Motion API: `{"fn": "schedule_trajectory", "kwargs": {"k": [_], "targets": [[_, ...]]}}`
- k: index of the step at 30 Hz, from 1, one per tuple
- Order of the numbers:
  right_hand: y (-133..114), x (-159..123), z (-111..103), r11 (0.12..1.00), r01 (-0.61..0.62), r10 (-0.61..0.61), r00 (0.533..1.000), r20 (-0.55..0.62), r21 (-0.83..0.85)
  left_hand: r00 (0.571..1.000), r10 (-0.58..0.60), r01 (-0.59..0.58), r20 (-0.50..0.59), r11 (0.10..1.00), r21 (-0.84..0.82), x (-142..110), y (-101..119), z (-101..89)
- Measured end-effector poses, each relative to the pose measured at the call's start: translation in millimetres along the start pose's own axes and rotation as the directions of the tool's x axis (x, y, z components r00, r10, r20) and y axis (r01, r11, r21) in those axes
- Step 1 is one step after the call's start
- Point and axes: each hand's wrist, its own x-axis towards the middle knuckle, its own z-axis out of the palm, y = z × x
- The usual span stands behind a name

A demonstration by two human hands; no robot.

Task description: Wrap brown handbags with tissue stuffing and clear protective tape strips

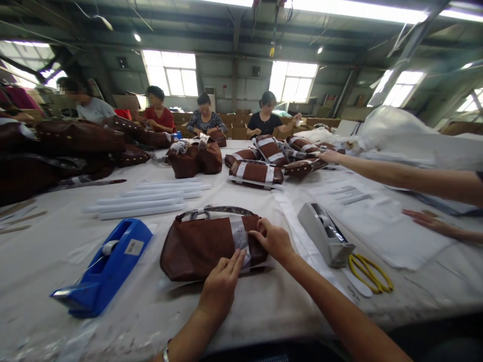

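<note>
A brown handbag point(199, 246) lies in front of me on the white-covered table, its patterned handle point(226, 208) toward the far side. Around its right half runs a pale wrapping strip point(238, 232). My left hand point(222, 281) rests on the strip's near end, fingers stretched out and lying flat together. At the bag's right end, my right hand point(274, 242) has its thumb and curled fingers closed beside the strip; what they pinch is hidden. A blue tape dispenser point(109, 266) stands to the left, a grey tape dispenser point(326, 236) to the right.
Yellow-handled scissors point(372, 274) lie beside the grey dispenser. White paper rolls point(147, 198) are at the left, wrapped bags point(256, 172) beyond. A co-worker's arm point(407, 176) reaches in from the right. Brown bags point(79, 141) pile up at far left. Several people sit across the table.
</note>
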Motion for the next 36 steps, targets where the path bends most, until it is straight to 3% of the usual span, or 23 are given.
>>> {"fn": "schedule_trajectory", "kwargs": {"k": [4,8,10,12,15,18,21,24,29,33,36], "targets": [[59,-34,-44,0.999,-0.019,0.026,0.978,-0.209,0.036,0.999,-0.049,0.05,0.02,0.997,-0.051,1,2,-1.3],[132,-65,-95,0.989,-0.11,0.052,0.891,-0.452,-0.103,0.995,-0.1,0.101,0.012,0.992,-0.074,1,2,-0.6],[155,-74,-112,0.971,-0.238,0.194,0.864,-0.464,-0.037,0.993,-0.12,0.12,0.003,0.99,-0.071,1,2,0.1],[168,-78,-121,0.908,-0.39,0.419,0.82,-0.39,0.156,0.992,-0.128,0.127,-0.003,0.99,-0.065,1,1,0.8],[173,-74,-118,0.755,-0.52,0.632,0.739,-0.233,0.399,0.994,-0.109,0.109,-0.01,0.992,-0.059,1,0,1.5],[173,-66,-108,0.651,-0.548,0.704,0.695,-0.147,0.524,0.995,-0.103,0.103,-0.008,0.994,-0.038,-1,0,1.6],[168,-57,-104,0.544,-0.509,0.74,0.666,-0.095,0.667,0.994,-0.111,0.111,0.0,0.994,-0.012,-1,-1,1.4],[158,-57,-109,0.491,-0.405,0.751,0.646,-0.139,0.772,0.994,-0.107,0.107,-0.002,0.994,-0.016,-1,-1,0.7],[135,-90,-123,0.481,-0.215,0.751,0.601,-0.273,0.85,0.996,-0.092,0.092,-0.005,0.995,-0.032,-2,-1,-0.4],[133,-130,-113,0.29,-0.278,0.803,0.591,-0.075,0.916,0.998,-0.067,0.066,-0.023,0.998,-0.013,-3,-1,-0.6],[146,-149,-95,0.294,-0.391,0.791,0.611,0.007,0.872,0.996,-0.073,0.073,-0.047,0.997,0.012,-3,0,-1.1]]}}
